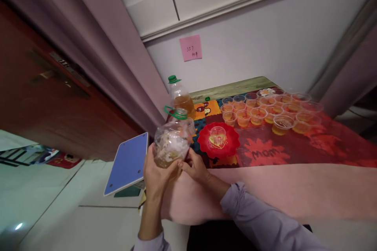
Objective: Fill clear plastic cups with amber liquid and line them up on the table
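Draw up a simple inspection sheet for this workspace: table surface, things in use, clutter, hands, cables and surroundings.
Surface: patterned cloth, with a pink cover along the near side.
Things in use: clear bottle in the hands, contents partly lost in glare; green-capped bottle behind it; clear cups in rows, many holding amber liquid; red dish with one small cup on it.
Clutter: loose green cap near the back edge.
Hands: left hand and right hand both hold the clear bottle.
Cables: one thin line at far right, possibly a cable; too dim to tell.
Surroundings: pink note on the wall; curtain and blue panel at left.
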Available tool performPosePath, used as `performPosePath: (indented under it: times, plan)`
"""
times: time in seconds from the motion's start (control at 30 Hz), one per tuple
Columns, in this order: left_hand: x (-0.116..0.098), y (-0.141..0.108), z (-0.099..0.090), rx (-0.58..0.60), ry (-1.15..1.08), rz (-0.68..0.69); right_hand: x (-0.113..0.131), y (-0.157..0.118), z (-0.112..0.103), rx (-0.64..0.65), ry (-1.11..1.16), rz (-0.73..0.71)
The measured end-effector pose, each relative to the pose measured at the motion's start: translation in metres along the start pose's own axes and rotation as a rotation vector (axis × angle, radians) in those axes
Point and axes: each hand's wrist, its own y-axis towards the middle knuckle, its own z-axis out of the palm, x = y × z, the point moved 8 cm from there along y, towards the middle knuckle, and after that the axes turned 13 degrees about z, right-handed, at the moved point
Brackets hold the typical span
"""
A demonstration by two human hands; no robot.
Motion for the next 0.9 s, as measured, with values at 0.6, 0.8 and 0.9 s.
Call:
performPosePath:
  times: [0.6,0.8,0.9]
  plan:
    - [-0.068,0.015,-0.011,0.275,0.587,0.416,0.017,-0.018,0.023,0.196,0.59,0.19]
    - [-0.08,0.017,-0.012,0.294,0.661,0.373,0.021,-0.02,0.022,0.197,0.628,0.195]
    - [-0.081,0.018,-0.013,0.322,0.698,0.349,0.018,-0.021,0.026,0.232,0.652,0.203]
